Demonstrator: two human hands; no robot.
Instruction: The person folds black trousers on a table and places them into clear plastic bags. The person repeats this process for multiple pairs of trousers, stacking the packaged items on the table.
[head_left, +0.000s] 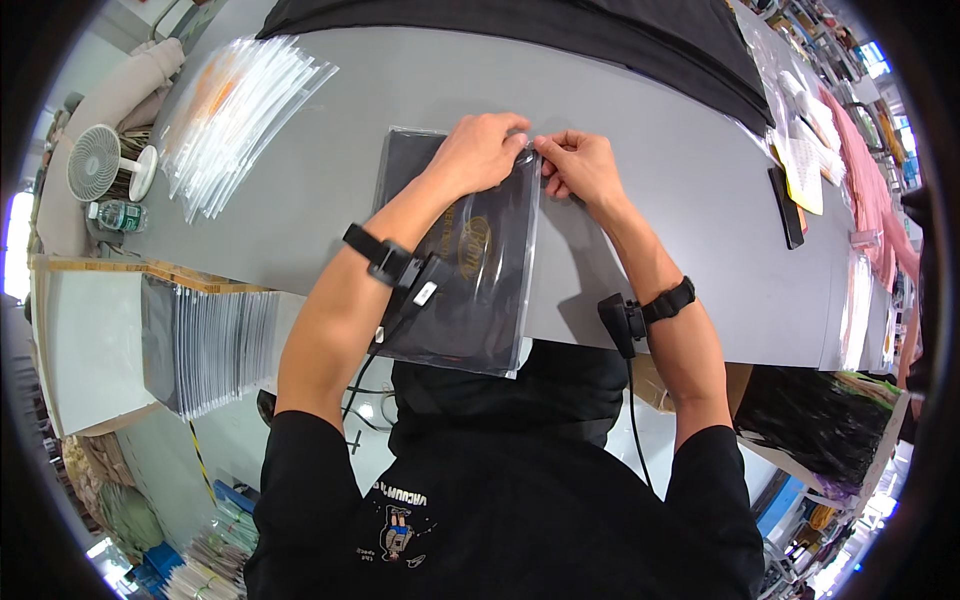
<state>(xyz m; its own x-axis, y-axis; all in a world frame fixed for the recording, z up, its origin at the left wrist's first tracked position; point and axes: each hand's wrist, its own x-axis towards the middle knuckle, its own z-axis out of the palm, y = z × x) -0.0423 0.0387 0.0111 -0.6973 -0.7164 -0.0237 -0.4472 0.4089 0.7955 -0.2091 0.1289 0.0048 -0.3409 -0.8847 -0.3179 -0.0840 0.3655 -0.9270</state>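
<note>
A clear plastic bag (495, 315) with a dark, flat item and gold print inside lies on the grey table (675, 247), its near end reaching over the front edge. My left hand (484, 154) rests on the bag's far part, fingers bent towards its upper right corner. At that corner, my right hand (577, 161) pinches the bag's edge between thumb and index finger. The two hands are close together, with a small gap between them. Both wrists wear black straps with small devices and cables.
Clear plastic bags (240, 112) lie piled at the far left, near a white fan (95, 163) and a plastic bottle (120, 216). Filled bags stand packed in a box (90, 337) below left. Black fabric (525, 37) spans the back. A black object (785, 208) lies at right.
</note>
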